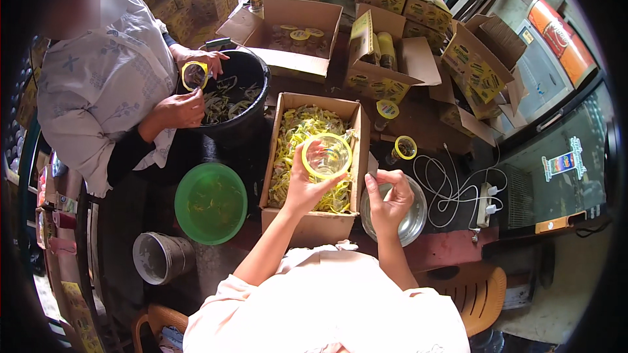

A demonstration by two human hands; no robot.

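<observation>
My left hand (302, 189) grips a clear plastic cup (327, 165) with a yellow rim, raised over an open cardboard box (306, 223). Small yellow-and-clear pieces, perhaps wrappers, fill the box (294, 134); single ones are too small to name. My right hand (391, 201) is closed in a pinch, thumb against the fingers, above a shiny round bowl (418, 212) right of the box. What the pinch holds, if anything, does not show. Just beyond the bowl stand a cup with a yellow rim and dark contents (404, 148) and a yellow-lidded cup (387, 110).
At left a co-worker (111, 85) holds a yellow-rimmed cup (195, 75) over a black tub (261, 91). Nearby are a green basin (210, 232) and a grey bucket (154, 268). Open cartons (294, 62) fill the back. White cable (451, 186) and a power strip (485, 206) lie right.
</observation>
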